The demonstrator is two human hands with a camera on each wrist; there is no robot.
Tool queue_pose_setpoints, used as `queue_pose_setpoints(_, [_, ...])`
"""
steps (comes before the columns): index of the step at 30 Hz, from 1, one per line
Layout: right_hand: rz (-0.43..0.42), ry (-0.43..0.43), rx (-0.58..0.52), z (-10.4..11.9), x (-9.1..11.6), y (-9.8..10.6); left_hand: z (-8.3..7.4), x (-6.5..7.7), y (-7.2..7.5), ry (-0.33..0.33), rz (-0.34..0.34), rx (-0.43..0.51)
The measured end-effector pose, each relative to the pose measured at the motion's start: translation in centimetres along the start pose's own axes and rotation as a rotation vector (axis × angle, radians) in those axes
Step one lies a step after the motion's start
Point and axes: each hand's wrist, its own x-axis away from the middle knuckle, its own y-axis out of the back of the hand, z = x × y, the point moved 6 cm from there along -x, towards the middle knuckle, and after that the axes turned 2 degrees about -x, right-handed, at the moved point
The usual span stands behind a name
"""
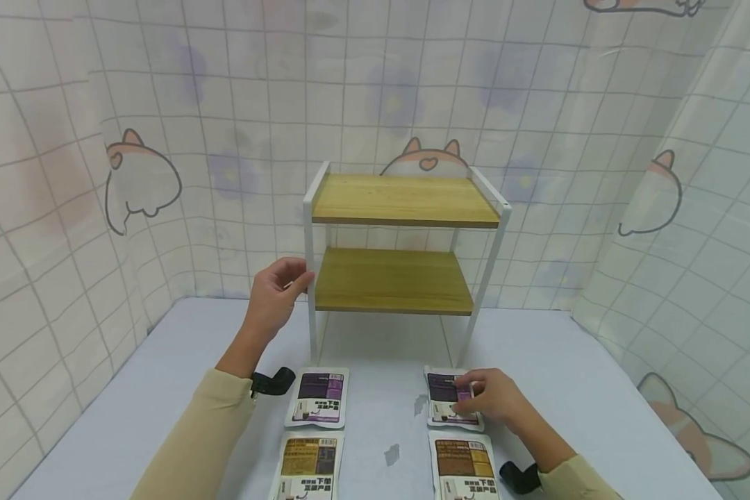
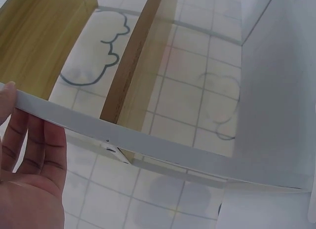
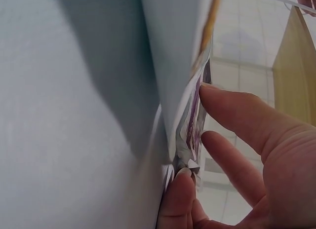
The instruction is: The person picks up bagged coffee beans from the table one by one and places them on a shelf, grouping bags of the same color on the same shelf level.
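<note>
White bench (image 1: 381,392) carries a two-board rack (image 1: 406,199). I see the right purple pouch (image 1: 440,387) just before its right leg (image 1: 469,333), long side pointing rackward. My right hand (image 1: 490,396) is nearer: bent fingers (image 1: 473,377) touch the pouch; from afar I can't tell if they pinch. My left hand (image 1: 275,298) pinches the left post (image 1: 313,333).

The right hand (image 1: 496,399) hides part of a purple packet (image 1: 441,397), the head view's bottom edge cuts off a yellow packet (image 1: 308,467) and a brown packet (image 1: 465,467), and their finest print (image 1: 300,455) is too small to read.
</note>
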Motion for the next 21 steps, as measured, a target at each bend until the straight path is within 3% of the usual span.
queue_pose_setpoints(21, [-0.014, -0.004, 0.043, 0.71, 0.58, -0.11, -0.31, 0.06, -0.05, -0.004, -0.001, 0.005])
